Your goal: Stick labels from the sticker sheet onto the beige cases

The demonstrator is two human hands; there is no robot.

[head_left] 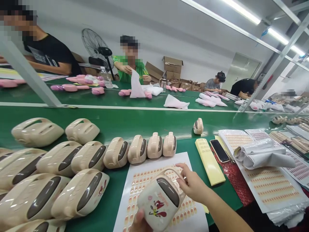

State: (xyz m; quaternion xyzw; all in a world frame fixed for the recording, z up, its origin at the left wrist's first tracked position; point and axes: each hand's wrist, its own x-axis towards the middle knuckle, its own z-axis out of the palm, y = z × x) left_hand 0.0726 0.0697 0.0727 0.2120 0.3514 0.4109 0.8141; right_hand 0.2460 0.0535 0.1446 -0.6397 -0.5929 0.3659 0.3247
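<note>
A cream plastic device (160, 199) with a dark oval window, a loop handle and a red cartoon print is held tilted over a white sticker sheet (125, 199). My left hand (140, 222) grips its lower left edge, with mainly the thumb showing. My right hand (191, 182) is at the handle on the upper right, its fingers bent around it. Rows of small orange and white stickers show on the sheet around the device. Similar cream devices (88, 156) stand in rows to the left and behind the sheet.
Right of the sheet lie a yellow pad (210, 162), a phone (219, 150) and more sticker sheets (272, 185) under crumpled plastic. One small cream device (198, 126) stands farther back. Across a white rail (120, 107), several people work beside pink objects and white bags.
</note>
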